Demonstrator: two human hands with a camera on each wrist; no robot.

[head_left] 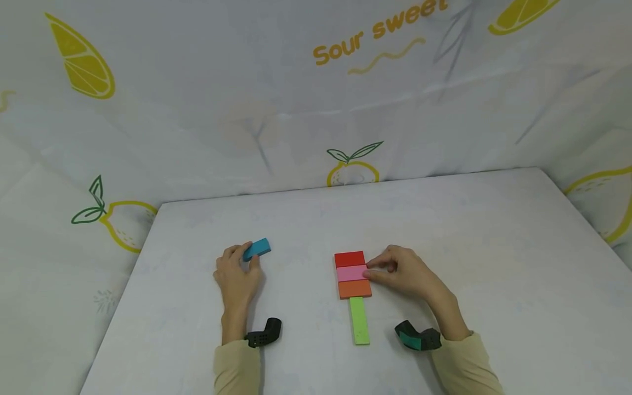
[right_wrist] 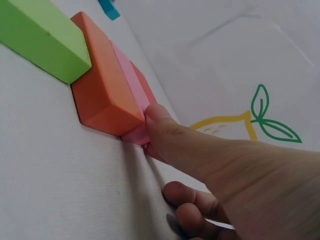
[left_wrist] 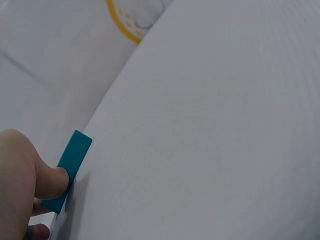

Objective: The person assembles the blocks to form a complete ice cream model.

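Note:
In the head view my left hand (head_left: 238, 277) holds a blue block (head_left: 258, 249) between thumb and fingers at the left of the table; its thumb lies on the face of the teal-looking block (left_wrist: 73, 157) in the left wrist view. My right hand (head_left: 407, 274) has thumb and index finger at the right end of a pink block (head_left: 351, 273). That block lies between a red block (head_left: 349, 259) and an orange block (head_left: 354, 288), side by side. A light green block (head_left: 359, 321) extends from the orange one toward me. The right hand's other fingers are curled beneath.
A white cloth covers the table (head_left: 296, 219). Behind it hangs a white backdrop (head_left: 222, 148) printed with lemons and lettering. Dark wrist devices are worn on both wrists, the left one (head_left: 265, 333) black, the right one (head_left: 417, 337) black and green.

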